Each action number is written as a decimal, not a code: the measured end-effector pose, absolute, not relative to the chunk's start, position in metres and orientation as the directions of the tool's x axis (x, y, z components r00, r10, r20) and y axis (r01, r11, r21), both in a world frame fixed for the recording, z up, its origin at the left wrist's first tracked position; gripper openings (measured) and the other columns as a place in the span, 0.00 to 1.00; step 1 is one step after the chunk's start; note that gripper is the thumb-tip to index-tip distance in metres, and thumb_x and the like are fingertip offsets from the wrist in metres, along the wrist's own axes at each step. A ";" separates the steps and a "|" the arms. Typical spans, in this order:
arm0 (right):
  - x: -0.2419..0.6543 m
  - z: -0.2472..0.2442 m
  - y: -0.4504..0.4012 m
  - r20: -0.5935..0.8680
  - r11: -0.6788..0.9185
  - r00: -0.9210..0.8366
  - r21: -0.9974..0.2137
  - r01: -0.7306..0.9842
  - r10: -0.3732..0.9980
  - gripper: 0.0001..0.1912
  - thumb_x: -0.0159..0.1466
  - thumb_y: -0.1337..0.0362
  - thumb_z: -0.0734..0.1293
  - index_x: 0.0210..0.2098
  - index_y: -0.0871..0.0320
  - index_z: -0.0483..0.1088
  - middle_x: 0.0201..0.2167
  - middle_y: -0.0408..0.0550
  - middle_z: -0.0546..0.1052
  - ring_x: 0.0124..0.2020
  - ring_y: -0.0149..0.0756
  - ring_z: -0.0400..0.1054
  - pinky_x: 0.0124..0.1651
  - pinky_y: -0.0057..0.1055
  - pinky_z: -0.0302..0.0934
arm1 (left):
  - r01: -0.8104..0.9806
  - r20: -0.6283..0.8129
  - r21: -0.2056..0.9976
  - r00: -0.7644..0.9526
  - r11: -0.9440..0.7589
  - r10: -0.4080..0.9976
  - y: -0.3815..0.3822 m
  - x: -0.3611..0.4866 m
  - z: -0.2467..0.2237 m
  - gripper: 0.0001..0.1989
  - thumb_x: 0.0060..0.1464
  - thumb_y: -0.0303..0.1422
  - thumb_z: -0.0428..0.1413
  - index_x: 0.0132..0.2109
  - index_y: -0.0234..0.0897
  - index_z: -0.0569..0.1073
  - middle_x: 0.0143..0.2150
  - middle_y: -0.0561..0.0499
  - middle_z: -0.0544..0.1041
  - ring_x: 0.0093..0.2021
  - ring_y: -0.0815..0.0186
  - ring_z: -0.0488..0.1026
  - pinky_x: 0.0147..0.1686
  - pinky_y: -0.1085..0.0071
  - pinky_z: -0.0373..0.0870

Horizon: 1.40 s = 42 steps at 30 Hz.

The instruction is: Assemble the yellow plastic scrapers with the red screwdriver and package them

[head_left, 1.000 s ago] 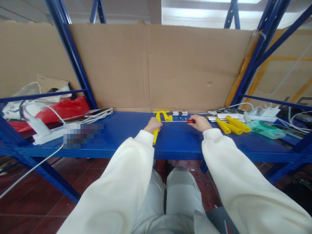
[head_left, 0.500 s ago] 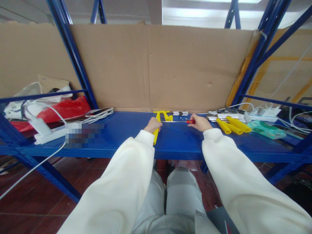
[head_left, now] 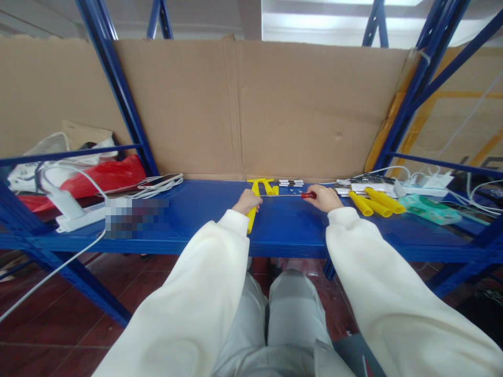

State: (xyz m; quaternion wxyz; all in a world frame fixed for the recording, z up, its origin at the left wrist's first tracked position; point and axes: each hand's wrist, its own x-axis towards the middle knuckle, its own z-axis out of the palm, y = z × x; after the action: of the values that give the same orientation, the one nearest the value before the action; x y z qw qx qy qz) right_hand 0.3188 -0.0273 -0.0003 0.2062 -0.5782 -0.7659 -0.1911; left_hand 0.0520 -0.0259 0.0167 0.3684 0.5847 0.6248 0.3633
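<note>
My left hand (head_left: 248, 201) is closed around a yellow T-shaped plastic handle (head_left: 251, 222), whose lower end sticks out below the fingers near the shelf's front. In my right hand (head_left: 324, 198) is the red handle of a screwdriver (head_left: 308, 195). The thin metal shaft runs level to the left and reaches the yellow handle beside my left fingers. The exact contact of the tip is too small to make out. Just behind lie another yellow plastic part (head_left: 269, 187) and several black and white strips (head_left: 291, 183).
Several yellow tubes (head_left: 378, 203) lie right of my right hand, beside a green packet (head_left: 429, 209) and white cables. A white power strip (head_left: 80, 220) and a red bag (head_left: 106, 175) are at the left. Cardboard (head_left: 298, 110) stands behind the blue shelf (head_left: 204, 214).
The red screwdriver handle and my right fingers have shifted very slightly, as if turned a little. My left hand and the yellow handle stay in place.
</note>
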 end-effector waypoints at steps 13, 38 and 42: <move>0.319 0.002 -0.028 0.470 0.273 -0.254 0.029 0.962 0.845 0.08 0.64 0.60 0.65 0.42 0.54 0.72 0.43 0.53 0.80 0.46 0.46 0.73 0.42 0.36 0.61 | 0.461 -0.032 0.886 -0.034 0.044 0.999 -0.024 0.051 0.015 0.07 0.45 0.16 0.57 0.26 0.30 0.71 0.11 0.58 0.62 0.15 0.71 0.64 0.20 0.75 0.63; 0.317 0.004 -0.032 0.489 0.204 -0.170 -0.016 0.979 0.855 0.10 0.63 0.65 0.66 0.44 0.56 0.67 0.45 0.56 0.79 0.47 0.49 0.72 0.42 0.37 0.60 | 0.451 -0.034 0.891 -0.039 0.048 0.999 -0.025 0.052 0.016 0.09 0.44 0.15 0.58 0.24 0.31 0.69 0.11 0.58 0.62 0.14 0.71 0.63 0.19 0.76 0.62; 0.321 0.002 -0.030 0.506 0.213 -0.174 -0.020 0.977 0.845 0.10 0.61 0.68 0.66 0.42 0.54 0.65 0.40 0.53 0.79 0.40 0.44 0.73 0.36 0.33 0.59 | 0.455 -0.037 0.889 -0.040 0.051 0.999 -0.027 0.052 0.017 0.08 0.47 0.15 0.56 0.27 0.30 0.71 0.11 0.59 0.62 0.14 0.72 0.62 0.19 0.76 0.62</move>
State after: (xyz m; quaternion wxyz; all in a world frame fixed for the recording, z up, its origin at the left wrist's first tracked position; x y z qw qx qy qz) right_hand 0.3207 -0.0296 0.0018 0.2104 -0.6073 -0.7499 -0.1569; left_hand 0.0523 -0.0271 0.0173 0.3724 0.5842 0.6219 0.3651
